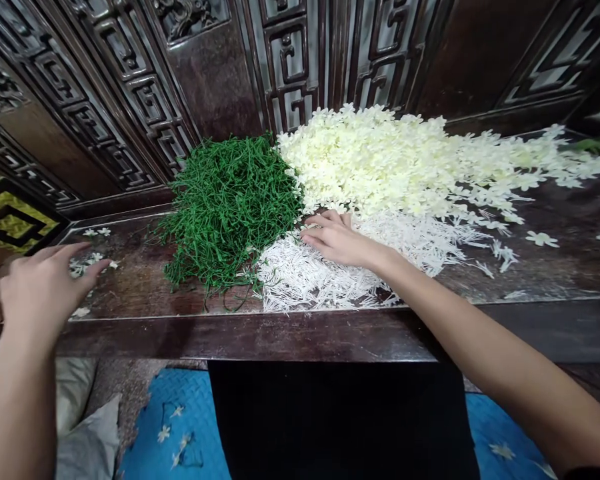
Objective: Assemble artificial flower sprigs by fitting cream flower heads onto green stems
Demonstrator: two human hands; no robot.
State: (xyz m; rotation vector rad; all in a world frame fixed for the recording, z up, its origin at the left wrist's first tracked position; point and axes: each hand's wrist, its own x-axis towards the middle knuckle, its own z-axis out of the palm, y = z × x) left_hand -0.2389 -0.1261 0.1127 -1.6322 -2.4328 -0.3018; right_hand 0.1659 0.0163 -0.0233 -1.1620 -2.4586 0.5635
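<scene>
My left hand (43, 287) is at the far left of the wooden ledge, thumb and forefinger apart. A small group of white flowers (83, 265) lies by its fingertips. My right hand (333, 237) reaches into the middle of the ledge, fingers spread a little and bent down over a pile of thin white stamen-like strands (310, 277). Its fingertips are close to the edge of a heap of green wiry stems (235, 193). Behind it rises a large heap of cream-white artificial flower heads (375, 157). Nothing shows clearly between the fingers of either hand.
The dark wooden ledge (330, 333) runs across the view, backed by a carved lattice panel (215, 73). Loose flower heads (541, 239) lie at the right. Below are a blue woven mat (180, 393) with fallen flowers and pale sacks (90, 437) at the left. Black cloth (340, 420) covers my lap.
</scene>
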